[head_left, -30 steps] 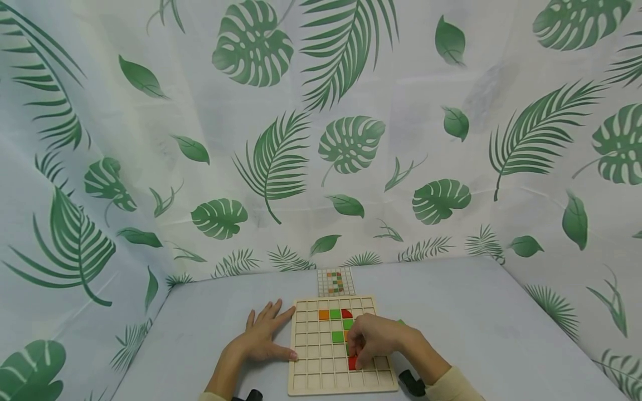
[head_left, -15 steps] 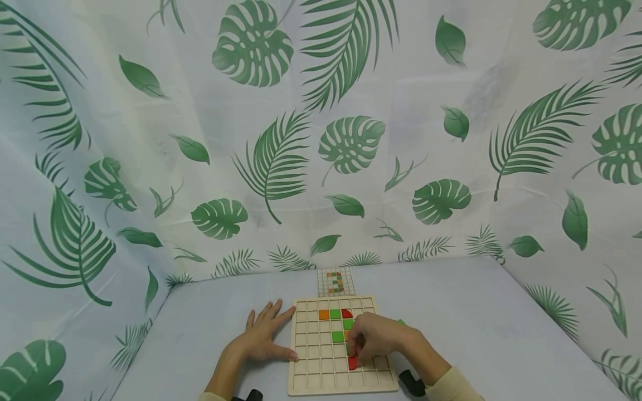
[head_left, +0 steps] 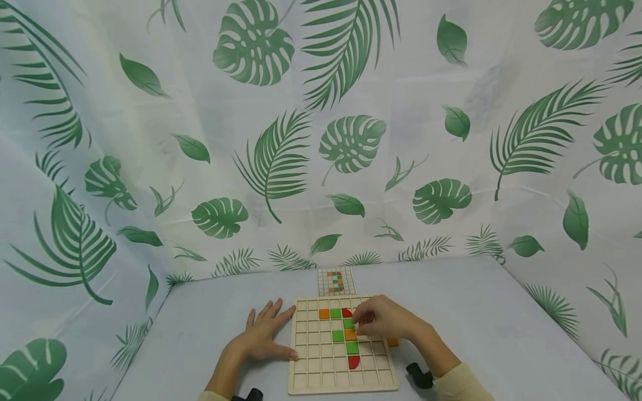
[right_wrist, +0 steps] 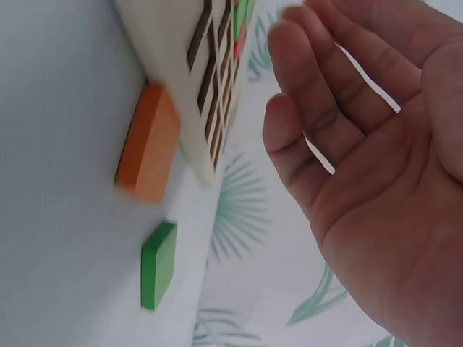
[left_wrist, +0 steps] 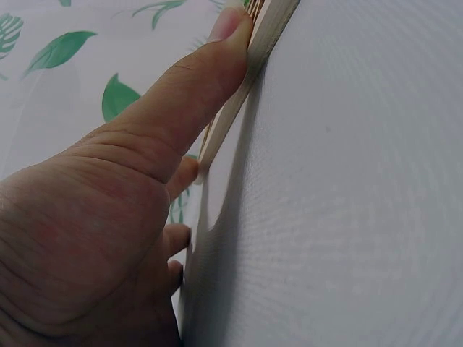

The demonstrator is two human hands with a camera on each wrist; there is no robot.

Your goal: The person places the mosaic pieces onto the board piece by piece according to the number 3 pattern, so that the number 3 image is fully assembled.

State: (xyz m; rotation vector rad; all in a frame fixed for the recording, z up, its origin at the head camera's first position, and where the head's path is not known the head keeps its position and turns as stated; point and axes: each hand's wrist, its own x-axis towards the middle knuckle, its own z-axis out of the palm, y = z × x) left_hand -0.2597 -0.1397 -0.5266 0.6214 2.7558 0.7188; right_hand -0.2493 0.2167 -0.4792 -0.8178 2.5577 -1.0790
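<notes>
My left hand (head_left: 263, 337) lies spread on the table at the left of the wooden grid board (head_left: 316, 365). Its thumb (left_wrist: 210, 69) presses on the board's edge. Over the board's right half hovers my right hand (head_left: 388, 320), fingers (right_wrist: 293, 61) loosely bent and nothing seen between them. Colored tiles fill some cells: an orange tile (head_left: 324, 313), a green tile (head_left: 335, 313) and a rounded red tile (head_left: 346, 313) in an upper row. Lower down sit another orange tile (head_left: 350, 335), several green ones and a rounded red tile (head_left: 354, 362) at the bottom.
Behind the board lies a small card (head_left: 321, 283) printed with a colored grid pattern. On the table at the board's right are an orange block (right_wrist: 148, 148) and a green block (right_wrist: 159, 267). A leaf-print curtain (head_left: 296, 234) encloses the table's back and sides.
My right hand has let go of the rounded red tile and risen up and away toward the back, uncovering the tiles beneath. My left hand stays in place.
</notes>
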